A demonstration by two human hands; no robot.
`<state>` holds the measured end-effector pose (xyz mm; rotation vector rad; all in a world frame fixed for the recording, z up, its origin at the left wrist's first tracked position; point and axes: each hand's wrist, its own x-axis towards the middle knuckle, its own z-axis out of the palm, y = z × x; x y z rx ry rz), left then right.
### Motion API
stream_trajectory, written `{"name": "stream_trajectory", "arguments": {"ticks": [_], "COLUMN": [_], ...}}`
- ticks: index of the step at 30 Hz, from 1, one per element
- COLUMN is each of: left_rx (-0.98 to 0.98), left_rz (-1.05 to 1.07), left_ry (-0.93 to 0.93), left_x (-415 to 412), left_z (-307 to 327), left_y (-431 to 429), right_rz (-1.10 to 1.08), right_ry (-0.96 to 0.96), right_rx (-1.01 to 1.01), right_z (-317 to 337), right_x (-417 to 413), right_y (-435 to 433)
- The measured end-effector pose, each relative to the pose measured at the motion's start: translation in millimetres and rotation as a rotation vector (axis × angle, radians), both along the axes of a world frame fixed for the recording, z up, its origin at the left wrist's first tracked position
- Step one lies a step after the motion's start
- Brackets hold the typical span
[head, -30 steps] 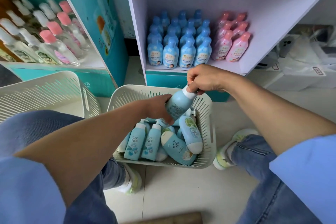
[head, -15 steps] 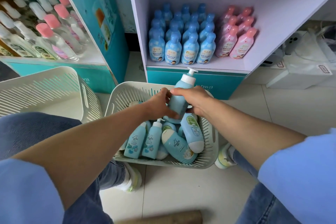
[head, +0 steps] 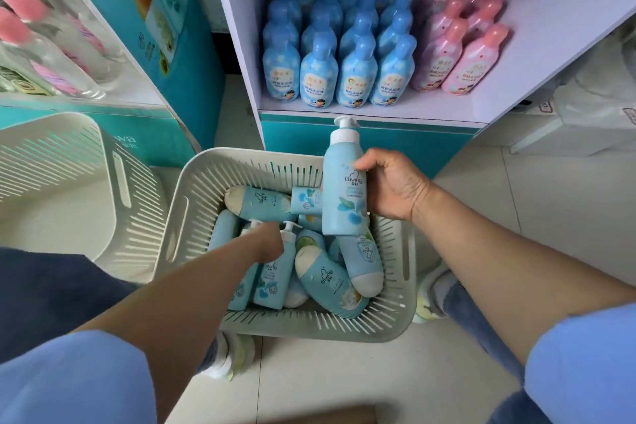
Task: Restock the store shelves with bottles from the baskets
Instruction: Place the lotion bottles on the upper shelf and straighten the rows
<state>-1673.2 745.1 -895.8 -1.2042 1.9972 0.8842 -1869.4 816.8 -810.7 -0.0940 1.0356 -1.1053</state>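
Left hand [head: 266,244] fingers hidden among basket bottles [head: 275,272]; grip unclear.

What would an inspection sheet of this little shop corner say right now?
Surface: pale tiled floor.
Job's things: pump bottle upright in the right hand; more bottles lying in the basket; shelf holds blue bottles and pink bottles.
Clutter: second basket, its contents not visible.
Grippers: right fingers wrap the bottle; left hand reaches among the basket's bottles, grip unclear.
Cables: nothing seen.
Surroundings: neighbouring teal shelf with pink-capped clear bottles.
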Motion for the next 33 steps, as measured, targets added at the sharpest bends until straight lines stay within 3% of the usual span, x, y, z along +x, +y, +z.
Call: {"name": "stream_trajectory", "arguments": {"ticks": [7,14,20,27,33], "left_rx": [0.059,-0.059,0.161,0.181,0.154], "left_rz": [0.022,-0.037,0.110,0.326,0.298], "left_ry": [-0.078,-0.209,-0.033,0.221,0.390], "left_x": [-8.8,-8.2,-8.1,-21.4,-27.5], "left_z": [-24.2,-35.1,-29.2,17.3,105.2], "left_y": [9.3,17.3,21.1,-5.4,-20.6], "right_rz": [0.062,0.070,0.079,0.060,0.000], "right_ry": [0.094,0.162,0.202,0.288,0.434], "right_rx": [-0.021,-0.069,-0.077,-0.126,-0.218], "right_z": [-0.1,2.3,2.8,15.2,65.0], "right_x": [6.4,10.8,10.1,11.7,9.5], "right_y": [-12.3,-26.0,-30.0,-29.8,-16.3]}}
